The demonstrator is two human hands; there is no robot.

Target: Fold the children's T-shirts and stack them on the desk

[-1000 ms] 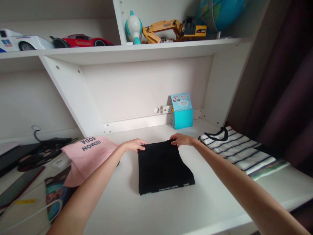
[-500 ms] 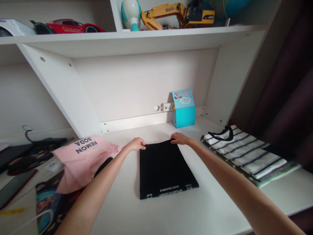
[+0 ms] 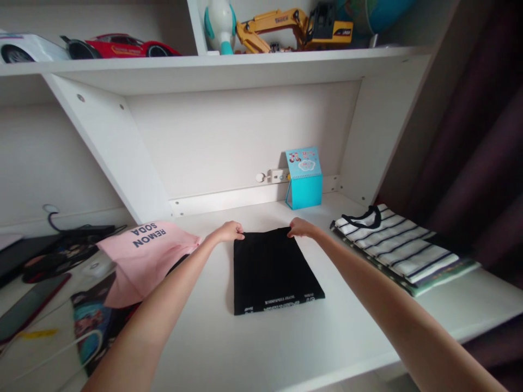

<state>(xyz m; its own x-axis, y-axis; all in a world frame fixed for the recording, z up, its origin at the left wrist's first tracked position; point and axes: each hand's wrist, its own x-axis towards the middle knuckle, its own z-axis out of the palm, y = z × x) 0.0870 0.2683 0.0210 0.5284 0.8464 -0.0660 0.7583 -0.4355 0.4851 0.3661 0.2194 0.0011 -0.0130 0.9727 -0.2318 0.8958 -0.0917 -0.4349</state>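
A black folded garment (image 3: pixel 273 269) with light lettering along its near edge lies on the white desk (image 3: pixel 229 348); its exact kind is hidden by the folding. My left hand (image 3: pixel 229 232) pinches its far left corner. At the far right corner, my right hand (image 3: pixel 301 227) grips the cloth between thumb and fingers. The far edge sags slightly between the two hands. To the left lies a pink garment (image 3: pixel 151 253) with dark lettering, partly behind my left forearm. A folded striped shirt (image 3: pixel 400 242) tops a stack of clothes on the right.
A blue desk calendar (image 3: pixel 304 179) stands at the back beside a power strip (image 3: pixel 279 176). At left are a phone (image 3: pixel 35 307), a white cable (image 3: pixel 53 356) and a dark printed cloth (image 3: pixel 87 321). The shelf above (image 3: pixel 245 61) holds a toy excavator (image 3: pixel 286 24) and toy cars.
The camera view has shifted a little, so the desk's front edge shows more. Both hands keep hold of the black garment's far corners, and its far edge looks slightly raised at the right.
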